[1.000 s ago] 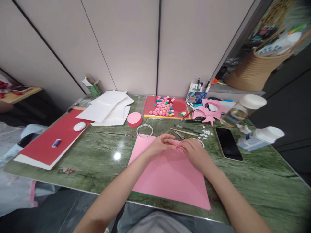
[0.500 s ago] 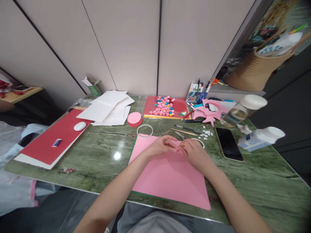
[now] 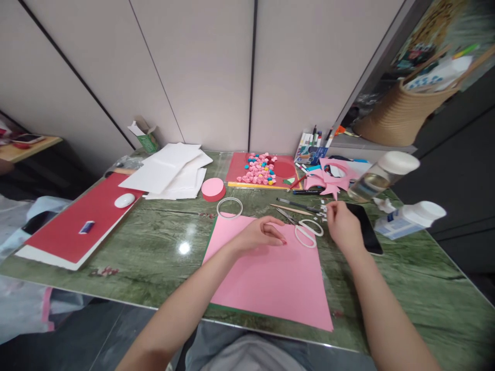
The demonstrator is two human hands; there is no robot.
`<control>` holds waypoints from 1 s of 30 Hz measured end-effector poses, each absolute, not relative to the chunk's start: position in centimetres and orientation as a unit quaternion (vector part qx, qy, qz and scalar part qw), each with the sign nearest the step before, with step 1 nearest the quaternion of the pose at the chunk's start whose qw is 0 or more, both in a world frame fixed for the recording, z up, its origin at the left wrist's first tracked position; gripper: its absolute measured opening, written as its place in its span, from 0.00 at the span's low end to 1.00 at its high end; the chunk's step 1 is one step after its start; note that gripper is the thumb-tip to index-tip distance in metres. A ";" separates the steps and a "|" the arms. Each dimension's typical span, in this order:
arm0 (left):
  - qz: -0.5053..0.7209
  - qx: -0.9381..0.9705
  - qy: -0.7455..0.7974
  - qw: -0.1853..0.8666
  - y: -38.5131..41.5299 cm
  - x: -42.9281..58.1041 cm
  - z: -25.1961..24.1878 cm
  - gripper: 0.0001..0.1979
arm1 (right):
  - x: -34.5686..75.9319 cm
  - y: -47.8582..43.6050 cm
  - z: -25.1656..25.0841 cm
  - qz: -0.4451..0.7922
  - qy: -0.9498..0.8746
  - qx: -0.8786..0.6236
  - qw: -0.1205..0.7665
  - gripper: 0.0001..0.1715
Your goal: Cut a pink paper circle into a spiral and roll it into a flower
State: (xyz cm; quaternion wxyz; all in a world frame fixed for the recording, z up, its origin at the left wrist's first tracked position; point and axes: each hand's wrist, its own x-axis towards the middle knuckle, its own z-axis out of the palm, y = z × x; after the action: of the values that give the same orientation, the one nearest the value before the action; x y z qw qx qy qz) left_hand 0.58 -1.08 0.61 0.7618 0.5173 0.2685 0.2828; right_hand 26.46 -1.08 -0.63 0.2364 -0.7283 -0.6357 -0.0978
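Note:
My left hand [image 3: 260, 233] hovers over a sheet of pink paper [image 3: 266, 288], its thumb and fingertips pinched on a small pink paper piece [image 3: 283, 241]. To the right, my right hand [image 3: 343, 225] is closed in a pinch beside small white squares [image 3: 324, 215] scattered on the table; whatever its fingertips hold is too small to make out. Between the two hands lie scissors with white handles [image 3: 305, 233], partly over the pink sheet. A black phone [image 3: 367, 229] is half hidden behind my right hand.
Pink, blue and yellow paper bits [image 3: 260, 169] cover a red sheet at the back. Left of them sit a pink-topped round box [image 3: 213, 189], a white ring [image 3: 229, 207] and white sheets [image 3: 166, 167]. Two bottles, one a white bottle [image 3: 410, 220], stand at the right.
My right hand has left the pink paper piece and moved right to the white squares, uncovering the scissors' handles. My left hand stays over the pink sheet, still pinching the piece.

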 end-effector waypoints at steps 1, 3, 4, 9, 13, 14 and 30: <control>0.291 0.516 0.271 0.759 -1.0 0.6 0.6 0.26 | 27.6 -0.7 -1.2 -0.106 -0.618 -0.744 0.233 0.10; 0.310 0.511 0.280 0.751 -1.0 0.7 0.4 0.26 | 29.3 -0.1 -2.2 -0.104 -0.612 -0.751 0.224 0.10; 0.321 0.508 0.286 0.747 -1.0 0.8 0.3 0.26 | 29.9 0.1 -2.6 -0.098 -0.619 -0.747 0.222 0.09; 0.377 0.528 0.320 0.691 -1.7 1.4 0.4 0.24 | 30.6 0.3 -3.5 -0.101 -0.645 -0.731 0.199 0.13; 0.426 0.594 0.355 0.583 -2.7 1.8 1.7 0.21 | 30.2 0.0 -2.8 -0.138 -0.619 -0.747 0.199 0.15; 0.430 0.604 0.367 0.562 -2.9 1.9 2.2 0.20 | 29.9 -0.1 -2.4 -0.137 -0.617 -0.746 0.210 0.14; 0.494 0.788 0.290 0.228 -2.8 0.5 0.2 0.19 | 17.1 -5.8 1.5 -0.100 -0.781 -0.466 0.404 0.17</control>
State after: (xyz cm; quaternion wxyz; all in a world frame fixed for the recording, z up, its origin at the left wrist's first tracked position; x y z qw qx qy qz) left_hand 0.52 -2.78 0.25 0.2281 0.7876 0.2896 0.4937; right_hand 17.08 -5.81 1.49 0.4039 -0.4660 -0.7808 -0.1005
